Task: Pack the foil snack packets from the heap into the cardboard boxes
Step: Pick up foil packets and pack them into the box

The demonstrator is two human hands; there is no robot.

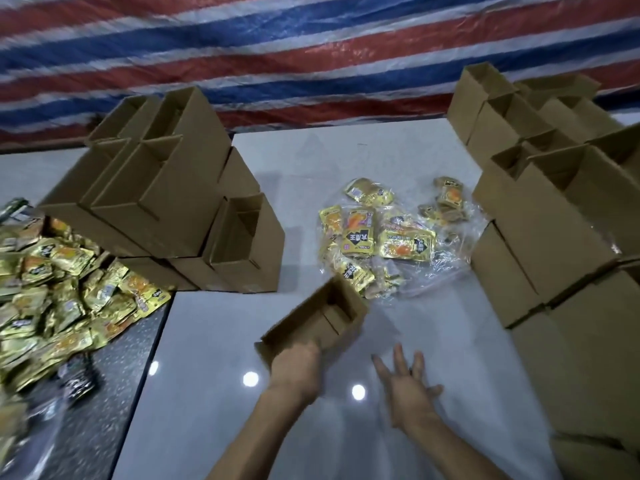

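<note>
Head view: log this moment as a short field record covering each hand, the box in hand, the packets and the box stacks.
left: left hand grips cardboard box at its near end
held box: tilted, open end toward the packets; blurred, no packets visible inside
right: right hand open, fingers spread, holding nothing
centre: small pile of packets on clear plastic on white table
far left: large heap of packets
stacks: left stack and right stack of boxes flank the small pile
</note>
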